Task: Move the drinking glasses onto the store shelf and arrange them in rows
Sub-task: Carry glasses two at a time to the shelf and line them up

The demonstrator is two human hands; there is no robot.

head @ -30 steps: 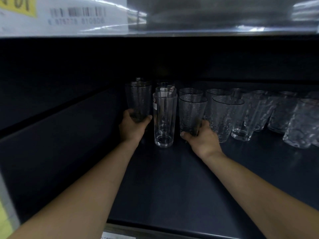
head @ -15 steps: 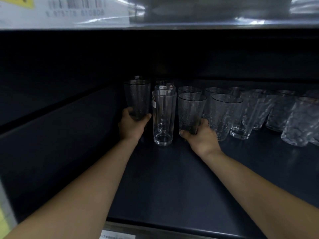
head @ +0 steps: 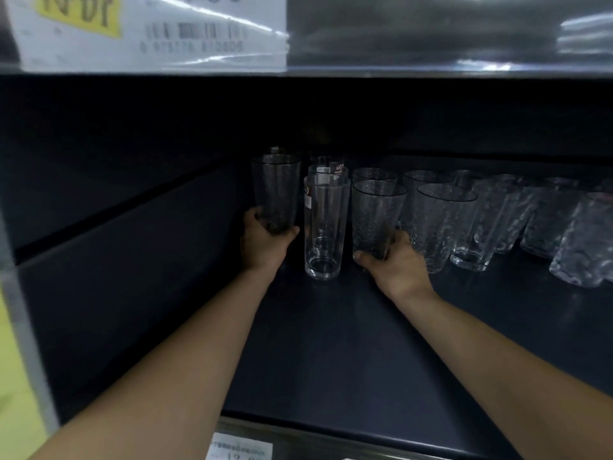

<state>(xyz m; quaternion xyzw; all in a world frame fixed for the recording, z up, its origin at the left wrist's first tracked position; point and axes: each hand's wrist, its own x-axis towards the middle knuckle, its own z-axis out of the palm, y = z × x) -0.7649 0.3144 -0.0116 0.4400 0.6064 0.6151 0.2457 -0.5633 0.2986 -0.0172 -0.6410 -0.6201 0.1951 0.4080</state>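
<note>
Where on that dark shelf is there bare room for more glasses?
Bare: dark shelf floor left of the tall dimpled glass the left hand grips, and the front strip before the smooth clear glass. Crowded: textured glasses rightward.

A shop: dark shelf stocked with rows of glasses; barcoded price tag on the upper shelf's edge, another tag on the front edge.

left hand | right hand — both hands bare | forearms bare — to frame edge
</note>
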